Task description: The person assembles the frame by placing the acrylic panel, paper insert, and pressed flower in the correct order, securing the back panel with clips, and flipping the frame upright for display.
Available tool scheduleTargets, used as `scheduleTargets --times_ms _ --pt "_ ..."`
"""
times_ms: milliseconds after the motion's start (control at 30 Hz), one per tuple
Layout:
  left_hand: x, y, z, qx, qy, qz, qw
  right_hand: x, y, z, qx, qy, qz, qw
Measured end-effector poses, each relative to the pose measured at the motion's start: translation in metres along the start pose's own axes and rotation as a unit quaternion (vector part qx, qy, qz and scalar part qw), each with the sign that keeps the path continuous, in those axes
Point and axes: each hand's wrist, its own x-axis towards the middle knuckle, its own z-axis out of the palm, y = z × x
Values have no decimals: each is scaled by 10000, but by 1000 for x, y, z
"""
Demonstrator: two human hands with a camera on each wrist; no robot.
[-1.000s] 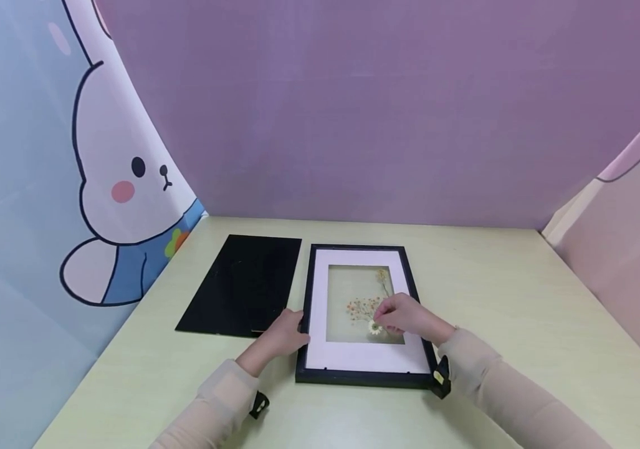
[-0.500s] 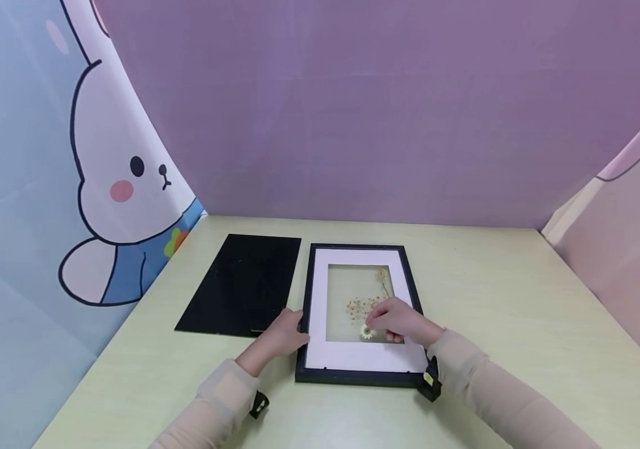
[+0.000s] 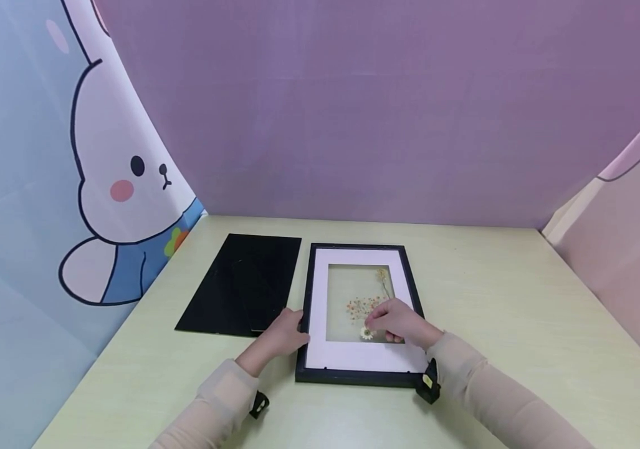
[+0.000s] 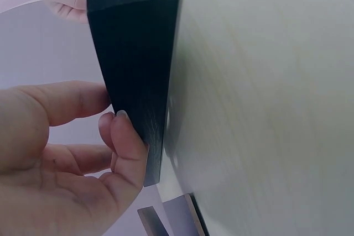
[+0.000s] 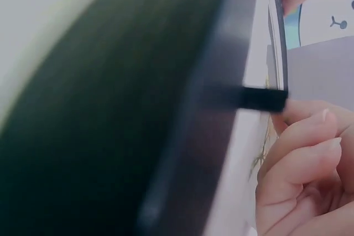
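Observation:
A black picture frame (image 3: pixel 353 378) with a white mat (image 3: pixel 348 355) lies flat on the table. My left hand (image 3: pixel 281 335) grips its left side bar; in the left wrist view, thumb and curled fingers (image 4: pixel 128 150) hold the dark wooden edge. Over the mat's window, my right hand (image 3: pixel 401 321) pinches a small white dried daisy (image 3: pixel 367 333) with a yellow centre, low in the opening. The daisy's stem is hidden by the hand. Behind the fingers spreads a sprig of tiny orange dried flowers (image 3: pixel 358 307). A yellow dried flower (image 3: pixel 382 276) with a stem sits at the window's upper right.
A glossy black backing panel (image 3: pixel 235 280) lies left of the frame, close to the left hand. Small dark tabs show on the frame's inner bottom edge. The pale table (image 3: pixel 499 293) extends to both sides, up to a purple backdrop (image 3: pixel 364 125) behind.
My right hand has shifted slightly left and down, and the daisy has moved left and slightly lower with it. Over the last half second it barely moves. My left hand stays on the frame.

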Motion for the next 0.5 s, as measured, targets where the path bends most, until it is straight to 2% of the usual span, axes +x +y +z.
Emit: scheduleTargets --times_ms 133,267,500 --pt "1 0 1 -9 6 15 10000 -4 -2 -8 -19 1 -139 9999" --pt "0 0 1 -57 -17 -62 10000 -13 -3 -24 1 -38 -291 9996" --pt "0 0 0 -38 -36 -166 9998 -32 5 -56 208 136 -236 9994"
